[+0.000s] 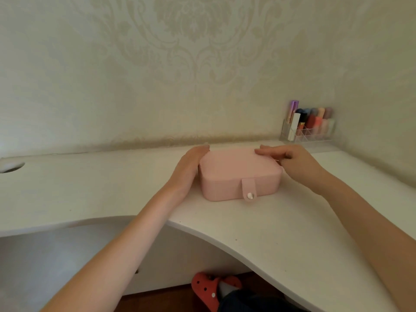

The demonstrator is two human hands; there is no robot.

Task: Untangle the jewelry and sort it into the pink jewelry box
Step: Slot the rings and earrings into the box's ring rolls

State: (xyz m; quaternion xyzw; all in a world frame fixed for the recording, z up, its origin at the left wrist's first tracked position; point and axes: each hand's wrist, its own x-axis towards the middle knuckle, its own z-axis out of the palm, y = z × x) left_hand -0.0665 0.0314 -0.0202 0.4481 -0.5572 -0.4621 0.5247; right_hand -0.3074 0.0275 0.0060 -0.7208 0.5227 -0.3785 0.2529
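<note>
The pink jewelry box (234, 170) lies closed on the white desk (281, 221), its strap snapped down on the front with a round silver button. My left hand (191, 165) presses flat against the box's left side with straight fingers. My right hand (290, 158) rests at the box's right rear corner, index finger stretched along the lid's back edge, the other fingers curled. A thin thread-like chain seems to show under those curled fingers; I cannot tell if they hold it. No other jewelry is visible.
A clear organizer (308, 129) with lipsticks and small bottles stands at the back right against the wall. A cable hole (11, 168) is cut in the desk at the far left. The desk's front edge curves inward; a red clog (207, 287) shows below.
</note>
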